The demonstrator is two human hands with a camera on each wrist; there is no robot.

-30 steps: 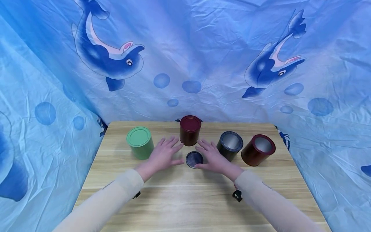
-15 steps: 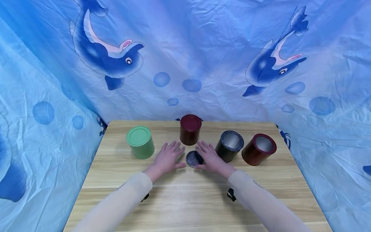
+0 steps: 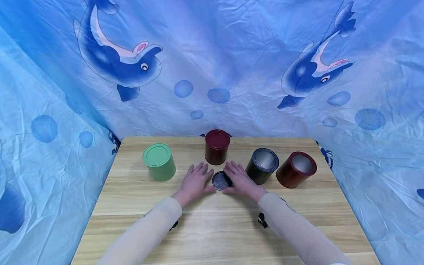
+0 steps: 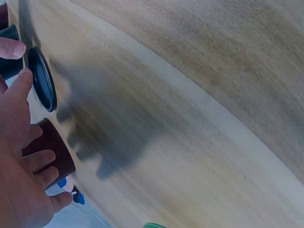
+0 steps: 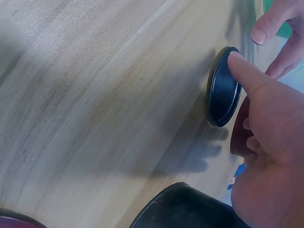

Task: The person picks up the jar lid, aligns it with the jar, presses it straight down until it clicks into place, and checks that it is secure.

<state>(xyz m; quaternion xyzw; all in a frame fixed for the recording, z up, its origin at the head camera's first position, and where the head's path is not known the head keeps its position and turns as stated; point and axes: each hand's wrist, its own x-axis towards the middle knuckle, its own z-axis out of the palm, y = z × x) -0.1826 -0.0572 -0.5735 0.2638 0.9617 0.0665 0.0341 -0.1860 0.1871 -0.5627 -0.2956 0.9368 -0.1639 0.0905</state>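
A person's two hands are lying on a pale wooden counter, one at each side of a small dark round lid that is lying flat near the counter's middle. The left hand is sitting at the lid's 9 o'clock with fingers straight and spread, its thumb reaching to the lid's edge. The right hand is sitting at 3 o'clock, fingers also straight, holding nothing; in the right wrist view its thumb tip is touching the lid's rim.

The wrist views are cutting off most of each hand and are showing only slivers of the tins, so whether the left thumb is actually touching the lid is hard to tell.

At the lid's 12 o'clock a closed maroon tin is standing upright. At about 2 o'clock an open black tin is standing just beside the right hand, and an open red tin is standing next to it. A closed green tin is standing at about 10 o'clock, apart from the left hand.

A wrinkled blue cloth printed with dolphins and bubbles is hanging behind and around the counter.
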